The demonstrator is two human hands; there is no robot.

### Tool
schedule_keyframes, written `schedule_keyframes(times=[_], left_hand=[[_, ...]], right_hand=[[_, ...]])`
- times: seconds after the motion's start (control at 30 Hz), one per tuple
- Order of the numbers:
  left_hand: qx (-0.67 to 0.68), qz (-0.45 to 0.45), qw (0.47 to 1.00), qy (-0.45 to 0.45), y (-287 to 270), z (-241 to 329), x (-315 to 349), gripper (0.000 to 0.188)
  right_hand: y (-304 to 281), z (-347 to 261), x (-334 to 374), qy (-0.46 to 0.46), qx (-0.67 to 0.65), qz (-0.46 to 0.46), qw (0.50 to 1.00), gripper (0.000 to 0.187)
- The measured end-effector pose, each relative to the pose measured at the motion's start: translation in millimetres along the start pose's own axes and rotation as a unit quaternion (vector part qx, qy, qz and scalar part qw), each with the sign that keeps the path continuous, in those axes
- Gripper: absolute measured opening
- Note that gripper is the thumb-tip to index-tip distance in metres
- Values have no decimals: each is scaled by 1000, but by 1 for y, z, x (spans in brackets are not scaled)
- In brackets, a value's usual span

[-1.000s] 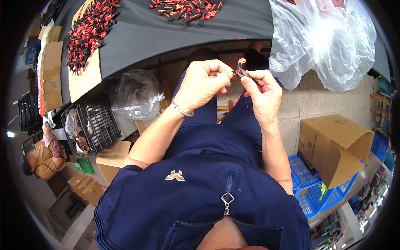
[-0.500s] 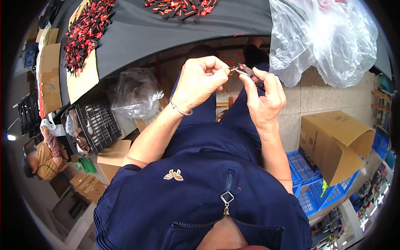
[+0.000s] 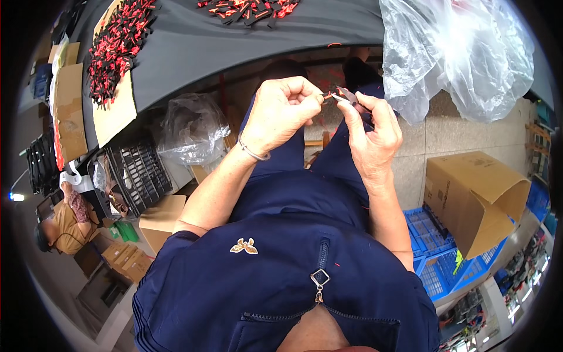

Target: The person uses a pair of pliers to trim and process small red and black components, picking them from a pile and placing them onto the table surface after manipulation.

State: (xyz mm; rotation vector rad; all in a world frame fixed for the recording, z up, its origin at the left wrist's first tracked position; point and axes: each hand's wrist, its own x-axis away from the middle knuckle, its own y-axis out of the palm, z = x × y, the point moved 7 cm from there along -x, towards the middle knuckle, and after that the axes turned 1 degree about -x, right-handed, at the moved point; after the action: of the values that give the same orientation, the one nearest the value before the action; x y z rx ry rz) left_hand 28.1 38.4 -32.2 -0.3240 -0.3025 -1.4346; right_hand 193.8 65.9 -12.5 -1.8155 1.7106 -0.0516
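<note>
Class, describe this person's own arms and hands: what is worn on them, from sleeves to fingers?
Both the left hand and the right hand are ungloved. A slim, silver-coloured bangle circles the left wrist; the right wrist shows none. The left sleeve and right sleeve are short and navy blue, leaving both forearms bare.

A broad table draped in smooth dark-grey cloth [image 3: 193, 53] is stretching out before me. Off the right of its front edge, a floor of large pale-grey tiles [image 3: 446, 142] is showing. Farther from that edge, an open brown cardboard box [image 3: 454, 190] is resting on latticed blue plastic crates [image 3: 448, 287]. Left of the table, a tall brown cardboard carton [image 3: 70, 111] is standing close beside it, and a small white lamp [image 3: 16, 197] is glowing farther out.
</note>
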Motion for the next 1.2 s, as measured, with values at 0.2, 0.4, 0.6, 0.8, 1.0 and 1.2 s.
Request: schedule_keyframes(times=[0.2,0.4,0.6,0.8,1.0,1.2], left_hand=[[2,0,1000,-7,1,-1,-1,7],[2,-7,1000,-5,1,-2,0,7],[30,-16,999,-24,3,-7,-1,8],[44,-33,998,-30,10,-11,-1,10],[10,12,997,-69,-6,-40,-6,10],[84,16,995,-52,-3,-30,0,12]], right_hand=[[0,-2,1,-13,5,-2,1000,24],[1,-1,3,-13,7,-5,1000,25],[4,-1,4,-23,9,-7,1000,26],[8,2,5,-15,-9,-13,1000,23],[9,21,3,239,-552,-49,798,17],[8,30,10,243,-215,-81,942,14]])
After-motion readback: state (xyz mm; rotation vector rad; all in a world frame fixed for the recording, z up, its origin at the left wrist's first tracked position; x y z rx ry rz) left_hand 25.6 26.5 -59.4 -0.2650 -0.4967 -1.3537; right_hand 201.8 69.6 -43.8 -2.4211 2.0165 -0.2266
